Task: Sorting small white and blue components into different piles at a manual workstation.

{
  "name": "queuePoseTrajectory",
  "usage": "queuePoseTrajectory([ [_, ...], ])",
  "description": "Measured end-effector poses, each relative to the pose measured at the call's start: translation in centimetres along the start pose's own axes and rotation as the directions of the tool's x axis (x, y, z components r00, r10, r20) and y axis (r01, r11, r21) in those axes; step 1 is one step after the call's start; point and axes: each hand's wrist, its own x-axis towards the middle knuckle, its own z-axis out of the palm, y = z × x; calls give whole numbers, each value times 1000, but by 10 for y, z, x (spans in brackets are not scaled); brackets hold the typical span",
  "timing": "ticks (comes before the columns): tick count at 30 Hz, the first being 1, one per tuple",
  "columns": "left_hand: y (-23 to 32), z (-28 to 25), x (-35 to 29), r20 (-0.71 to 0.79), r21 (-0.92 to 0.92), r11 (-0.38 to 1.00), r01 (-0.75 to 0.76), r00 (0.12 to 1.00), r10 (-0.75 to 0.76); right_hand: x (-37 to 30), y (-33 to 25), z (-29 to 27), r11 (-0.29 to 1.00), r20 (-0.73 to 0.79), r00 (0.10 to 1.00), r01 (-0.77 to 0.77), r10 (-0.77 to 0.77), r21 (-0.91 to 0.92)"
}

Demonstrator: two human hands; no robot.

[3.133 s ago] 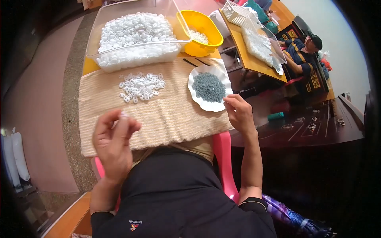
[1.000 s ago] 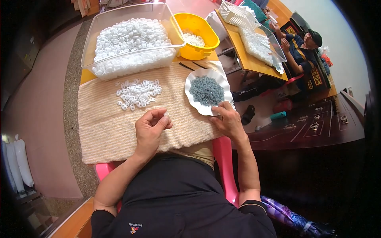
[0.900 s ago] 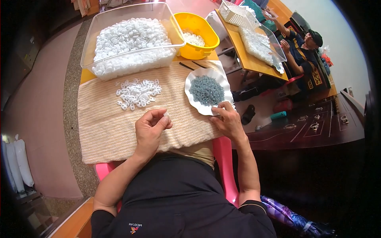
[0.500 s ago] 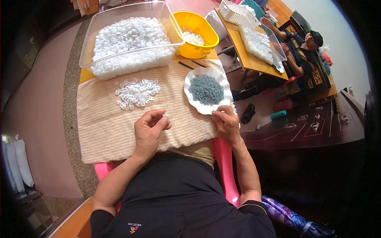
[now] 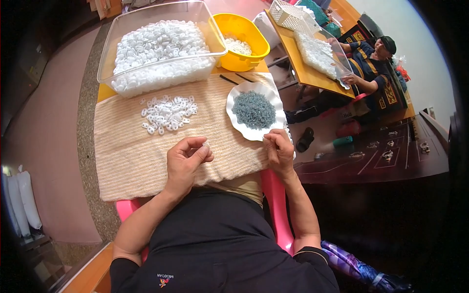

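As grey pcs (image 5: pixel 253 109) sit by R hand (image 5: pixel 279 150), prob for reach, I see it pinched together, load unclear, L hand (image 5: pixel 184 162) clamped on white pc (image 5: pixel 205 145).

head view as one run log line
left grip: pinching small white piece; right grip: at white dish, near side, contact unclear; dish: grey pieces; cloth: loose white pieces

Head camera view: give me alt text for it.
A person's left hand pinches a tiny whitish piece over a striped beige cloth; the right hand is at the near rim of a wavy white dish of blue-grey pieces. Farther back: a pile of white two-holed pieces, a clear bin of similar ones and a yellow tub.
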Motion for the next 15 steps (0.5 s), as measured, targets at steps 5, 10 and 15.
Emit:
queuePoseTrajectory([
  [5,4,-1,1,12,-63,991,120,993,-120,3,-5,4,993,-4,999,-50,51,103],
  [10,3,-2,1,30,-76,982,173,985,-171,2,-19,13,828,103,944,-324,313,458],
  [15,1,-2,1,117,-75,981,176,979,-167,5,-41,22,627,257,887,-454,383,634],
])
